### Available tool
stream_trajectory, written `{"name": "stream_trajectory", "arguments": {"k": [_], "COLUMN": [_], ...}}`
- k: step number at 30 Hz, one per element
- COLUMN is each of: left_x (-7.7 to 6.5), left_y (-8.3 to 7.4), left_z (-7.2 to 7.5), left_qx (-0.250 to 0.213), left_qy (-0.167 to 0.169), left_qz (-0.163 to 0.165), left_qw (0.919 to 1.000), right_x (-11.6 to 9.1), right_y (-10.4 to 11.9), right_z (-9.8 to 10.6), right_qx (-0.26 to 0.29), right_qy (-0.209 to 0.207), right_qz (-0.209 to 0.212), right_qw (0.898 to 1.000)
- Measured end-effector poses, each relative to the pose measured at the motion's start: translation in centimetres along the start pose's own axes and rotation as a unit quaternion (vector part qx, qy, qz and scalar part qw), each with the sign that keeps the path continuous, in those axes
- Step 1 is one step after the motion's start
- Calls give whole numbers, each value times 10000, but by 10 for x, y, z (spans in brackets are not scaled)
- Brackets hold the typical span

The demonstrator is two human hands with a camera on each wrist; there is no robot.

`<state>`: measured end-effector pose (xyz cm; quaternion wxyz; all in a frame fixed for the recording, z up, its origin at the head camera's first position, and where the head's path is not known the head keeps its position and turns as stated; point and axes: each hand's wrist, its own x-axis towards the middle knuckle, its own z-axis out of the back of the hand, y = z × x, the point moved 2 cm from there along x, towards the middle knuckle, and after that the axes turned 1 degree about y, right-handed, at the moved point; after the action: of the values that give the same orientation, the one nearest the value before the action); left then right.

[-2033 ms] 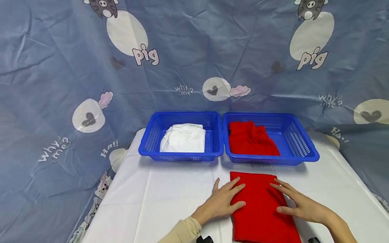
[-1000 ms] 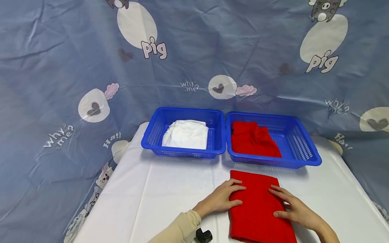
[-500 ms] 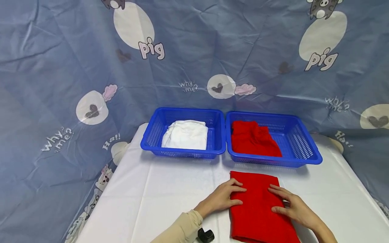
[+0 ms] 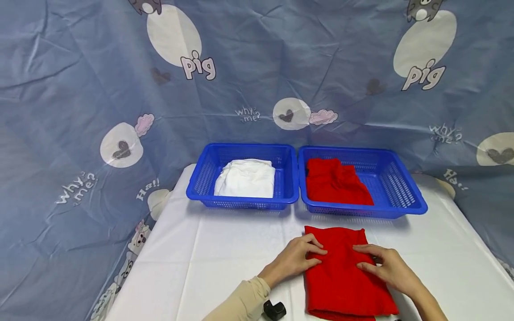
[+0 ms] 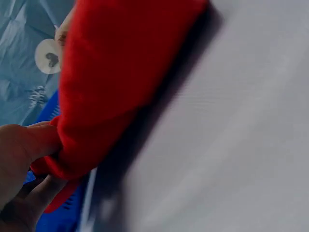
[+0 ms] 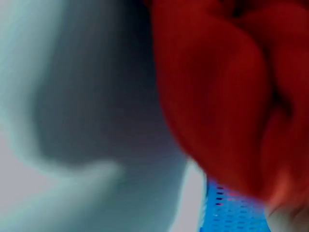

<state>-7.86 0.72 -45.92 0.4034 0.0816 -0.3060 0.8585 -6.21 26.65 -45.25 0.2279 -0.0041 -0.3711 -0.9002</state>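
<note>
A folded red cloth (image 4: 341,276) lies on the white table in the head view, its near edge slightly raised and uneven. My left hand (image 4: 296,257) grips its left edge; in the left wrist view the thumb (image 5: 41,140) lies on one side of the fabric and the fingers (image 5: 46,191) on the other. On the right edge my right hand (image 4: 391,269) holds the cloth between thumb and fingers. The right wrist view is blurred: the red cloth (image 6: 207,96) bulges in thick folds there, with only a bit of fingertip at the lower right.
Behind the cloth stand two blue baskets side by side: the left basket (image 4: 241,205) holds a folded white cloth (image 4: 246,179), the right basket (image 4: 361,211) another red cloth (image 4: 335,183). A small black object (image 4: 275,310) sits by the left sleeve. A patterned blue curtain (image 4: 249,67) hangs behind.
Both hands have gone from lying spread on the cloth to gripping its side edges. The cloth has bunched a little between them, and its near edge has lifted.
</note>
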Motion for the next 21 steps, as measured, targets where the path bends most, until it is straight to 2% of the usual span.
{"name": "stream_trajectory", "arguments": {"k": [5,9,12,14,21], "left_x": [6,11,12,11,5], "left_y": [-4,-3,1,6,16], "left_z": [18,30,32,30,22], "left_qx": [8,68,171,207,109], "left_qy": [-93,-126,-82,-40,3], "left_qz": [-237,-396,-360,-313,-88], "left_qw": [9997,9991,9992,9993,9999], "right_x": [3,10,15,17,17], "right_y": [11,23,32,33,5], "right_z": [8,11,7,2,-16], "right_qx": [54,-68,-89,-39,319], "right_qy": [-356,-349,-239,-155,624], "right_qz": [483,554,547,514,-200], "right_qw": [9982,9978,9982,9986,9973]}}
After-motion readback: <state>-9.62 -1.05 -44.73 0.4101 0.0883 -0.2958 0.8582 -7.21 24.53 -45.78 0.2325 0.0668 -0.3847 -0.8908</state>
